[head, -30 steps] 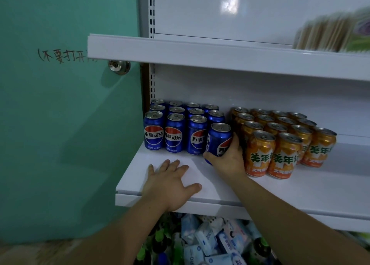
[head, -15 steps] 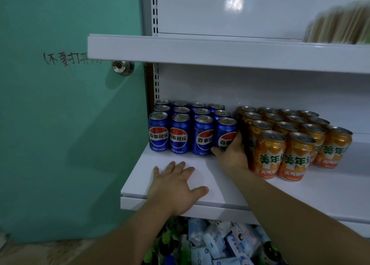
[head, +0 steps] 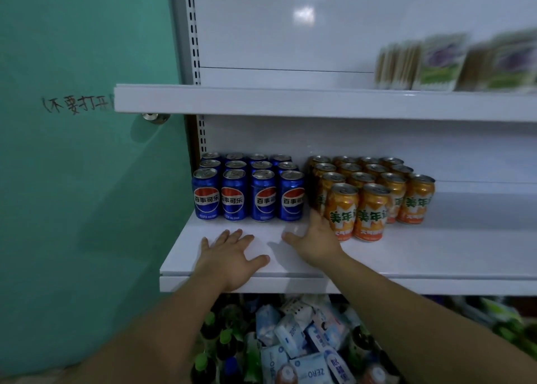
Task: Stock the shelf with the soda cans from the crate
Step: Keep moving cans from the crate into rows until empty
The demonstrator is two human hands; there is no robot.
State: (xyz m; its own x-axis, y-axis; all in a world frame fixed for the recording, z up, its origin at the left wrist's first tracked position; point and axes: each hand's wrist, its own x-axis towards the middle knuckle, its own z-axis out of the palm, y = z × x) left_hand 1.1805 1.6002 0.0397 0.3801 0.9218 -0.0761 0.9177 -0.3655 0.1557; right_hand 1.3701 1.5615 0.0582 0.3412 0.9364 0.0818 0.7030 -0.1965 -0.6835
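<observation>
Now blue cans (head: 247, 193) stand on the shelf (head: 436, 256), orange cans (head: 374, 200) just beside. L hand (head: 229, 260) flat, fingers (head: 236, 234) spread; R hand (head: 315, 238) open in the gap btw them, holding nothing. Risk: it bumps the front orange can (head: 343, 213), tipping it.

Twelve blue cans (head: 263, 197), fourteen orange cans (head: 372, 212)

The packets (head: 438, 64) on top are blurred, and the rear blue cans (head: 235, 157) mostly hidden.

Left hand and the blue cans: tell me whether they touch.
Apart. The head view shows a strip of bare shelf between the left hand and the blue cans.
</observation>
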